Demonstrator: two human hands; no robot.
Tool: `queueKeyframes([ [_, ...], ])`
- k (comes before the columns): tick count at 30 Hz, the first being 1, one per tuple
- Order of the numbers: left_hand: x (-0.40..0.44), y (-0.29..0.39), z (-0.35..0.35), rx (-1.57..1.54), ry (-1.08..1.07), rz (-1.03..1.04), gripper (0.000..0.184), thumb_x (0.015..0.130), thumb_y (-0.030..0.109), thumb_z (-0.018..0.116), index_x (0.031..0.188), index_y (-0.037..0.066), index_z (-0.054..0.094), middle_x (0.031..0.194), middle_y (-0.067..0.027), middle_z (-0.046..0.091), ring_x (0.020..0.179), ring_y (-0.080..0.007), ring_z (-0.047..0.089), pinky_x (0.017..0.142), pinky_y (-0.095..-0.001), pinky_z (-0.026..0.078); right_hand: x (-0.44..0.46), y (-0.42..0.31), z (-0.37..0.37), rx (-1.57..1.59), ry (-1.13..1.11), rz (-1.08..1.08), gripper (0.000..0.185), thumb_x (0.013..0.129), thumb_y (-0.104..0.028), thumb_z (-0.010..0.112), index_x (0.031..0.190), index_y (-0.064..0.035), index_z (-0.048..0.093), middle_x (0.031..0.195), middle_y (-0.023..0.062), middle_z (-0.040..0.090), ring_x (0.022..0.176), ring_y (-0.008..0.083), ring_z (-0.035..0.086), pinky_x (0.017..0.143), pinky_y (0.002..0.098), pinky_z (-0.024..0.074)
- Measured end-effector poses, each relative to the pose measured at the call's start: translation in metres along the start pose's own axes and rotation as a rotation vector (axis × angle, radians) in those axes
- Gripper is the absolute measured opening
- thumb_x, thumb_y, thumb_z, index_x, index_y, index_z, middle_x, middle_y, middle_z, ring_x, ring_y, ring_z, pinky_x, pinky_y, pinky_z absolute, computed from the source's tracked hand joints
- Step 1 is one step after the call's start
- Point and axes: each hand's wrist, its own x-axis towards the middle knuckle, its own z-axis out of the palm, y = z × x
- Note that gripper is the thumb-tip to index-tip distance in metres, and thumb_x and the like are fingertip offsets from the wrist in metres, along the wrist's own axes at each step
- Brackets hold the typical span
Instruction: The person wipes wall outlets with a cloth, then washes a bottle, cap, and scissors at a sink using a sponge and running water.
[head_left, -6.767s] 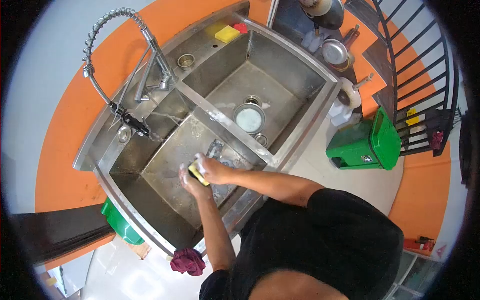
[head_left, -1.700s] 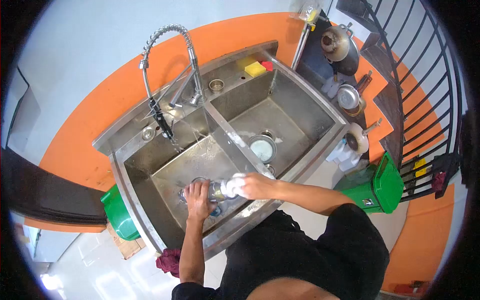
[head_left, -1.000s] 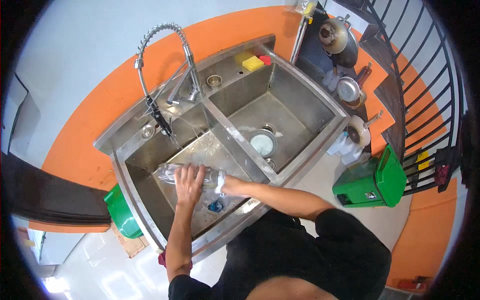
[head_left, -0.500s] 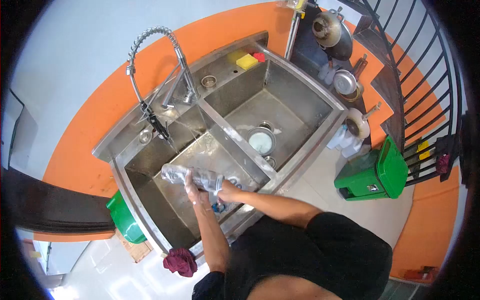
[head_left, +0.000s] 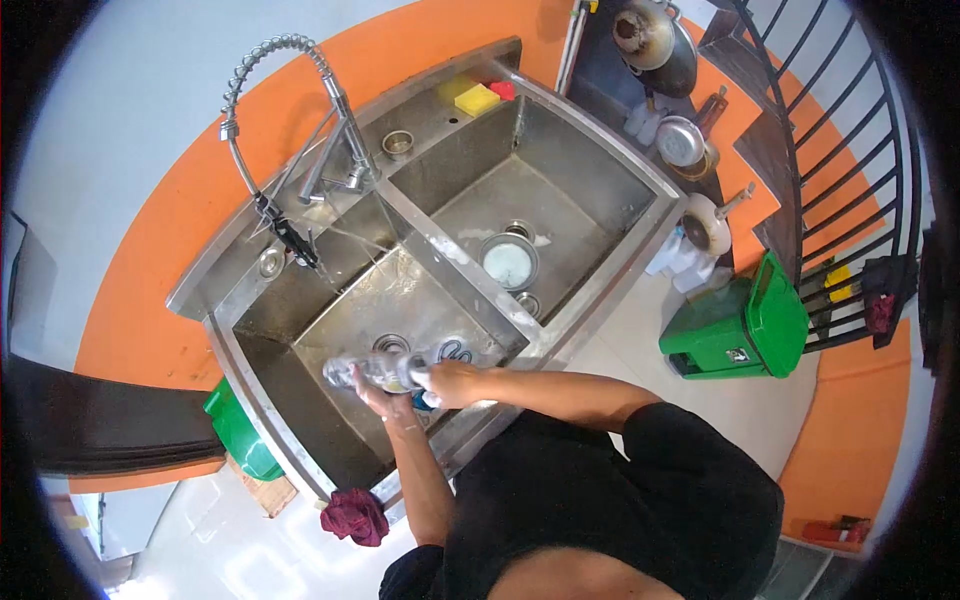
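Note:
A clear, soapy bottle (head_left: pixel 345 373) lies roughly level over the left basin (head_left: pixel 320 420). My left hand (head_left: pixel 380 396) is wrapped round its middle from below. At the bottle's right end, my right hand (head_left: pixel 452 384) is closed, with white suds on the fingers; what it pinches there is too small to tell. A small blue item (head_left: pixel 424 401) shows in the basin just under the hands. Behind them are the drain (head_left: pixel 391 344) and a dark curly item (head_left: pixel 455 350). Thin water runs from the black spray head (head_left: pixel 297 245).
The right basin holds a metal bowl (head_left: pixel 509 262) of whitish liquid. A yellow sponge (head_left: pixel 477 99) and red cloth (head_left: pixel 503 90) sit on the back ledge. A maroon cloth (head_left: pixel 355 517) hangs at the front left corner. A green bin (head_left: pixel 735 320) stands right, below pans on steps.
Earlier my hands held a yellow sponge; now the bottle is in them. Since half a second ago, my left hand has turned slightly under the bottle. The whole view has shifted a little.

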Motion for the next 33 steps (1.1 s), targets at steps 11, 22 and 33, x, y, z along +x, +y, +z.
queueKeyframes([
  [11,-0.017,-0.023,0.009,0.013,-0.045,0.146,0.049,0.093,0.047,0.054,0.115,0.003,0.057,0.105,-0.0153,0.065,0.097,-0.0303,0.064,0.091,-0.0474,0.051,0.01,-0.003,0.009,0.069,-0.023,0.054,0.023,0.08,-0.019,0.067,0.091,0.0013,0.066,0.084,0.0251,0.066,0.079,0.0391,0.068,0.069,0.0472,0.0517],
  [22,-0.024,-0.035,0.016,0.033,-0.027,0.113,0.05,0.093,0.045,0.058,0.123,0.004,0.055,0.112,-0.0131,0.064,0.104,-0.0282,0.061,0.095,-0.0452,0.049,0.013,0.027,0.016,0.126,-0.168,0.073,0.019,0.08,-0.016,0.063,0.087,0.0021,0.066,0.081,0.0232,0.068,0.079,0.0367,0.069,0.071,0.0461,0.0536],
  [33,-0.059,-0.009,0.004,0.128,0.022,-0.194,0.068,0.097,0.058,0.047,0.146,0.011,0.037,0.151,-0.0139,0.038,0.139,-0.0313,0.037,0.11,-0.051,0.032,-0.016,-0.051,-0.153,0.2,0.502,-0.103,0.026,0.087,-0.029,0.071,0.082,-0.004,0.067,0.075,0.0147,0.065,0.067,0.0287,0.063,0.06,0.0415,0.0475],
])
